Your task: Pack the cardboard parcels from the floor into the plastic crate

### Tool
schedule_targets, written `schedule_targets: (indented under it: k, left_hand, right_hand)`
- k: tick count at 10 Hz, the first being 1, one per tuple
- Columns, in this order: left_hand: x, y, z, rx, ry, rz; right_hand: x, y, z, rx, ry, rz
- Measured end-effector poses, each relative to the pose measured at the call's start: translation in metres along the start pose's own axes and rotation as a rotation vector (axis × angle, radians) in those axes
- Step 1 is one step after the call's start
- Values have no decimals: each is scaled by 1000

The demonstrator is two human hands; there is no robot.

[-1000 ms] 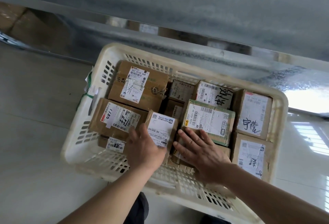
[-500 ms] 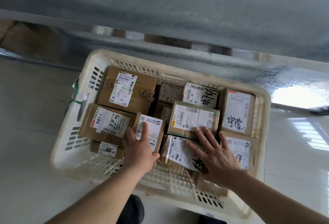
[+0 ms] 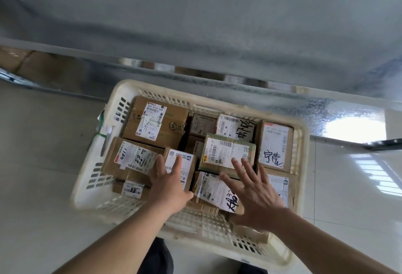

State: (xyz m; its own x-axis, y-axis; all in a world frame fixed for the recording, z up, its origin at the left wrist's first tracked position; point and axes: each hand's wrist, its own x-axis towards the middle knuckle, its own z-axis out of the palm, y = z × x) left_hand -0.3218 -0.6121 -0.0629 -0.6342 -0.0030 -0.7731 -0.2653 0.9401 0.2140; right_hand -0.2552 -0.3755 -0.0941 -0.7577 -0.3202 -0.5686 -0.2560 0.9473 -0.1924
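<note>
So we're looking straight down into the cream plastic crate [image 3: 95, 165] sitting on the pale tiled floor [image 3: 39, 143], right up against a shiny metal ledge [image 3: 217, 86]. It's packed pretty tight with cardboard parcels. Far left there's the big brown box [image 3: 156, 121] at the back with a long flat parcel [image 3: 130, 158] in front of it, marked in black pen.

Next over, our left hand [image 3: 169, 184] lies flat on the small narrow parcel [image 3: 181, 165], fingers [image 3: 177, 162] straight and slightly spread, thumb out to the side, not gripping anything.

In the middle there's the green-taped parcel [image 3: 226, 154] sitting on top, and below it a tilted parcel [image 3: 215, 191] with big black scrawl on the label.

Our right hand [image 3: 258, 195] is over that tilted one with fingers fanned wide and straight, holding nothing; can't tell if it's actually pressing down or just hovering.

Far right, a parcel [image 3: 275, 145] with handwritten characters sits against the crate wall.
</note>
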Motion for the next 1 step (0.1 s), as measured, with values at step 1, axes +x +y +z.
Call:
schedule_targets:
  k: [1]
  left_hand:
    - [-15,11,-14,16,9,14]
  right_hand:
    - [-9,-5,-25,6,-116,45]
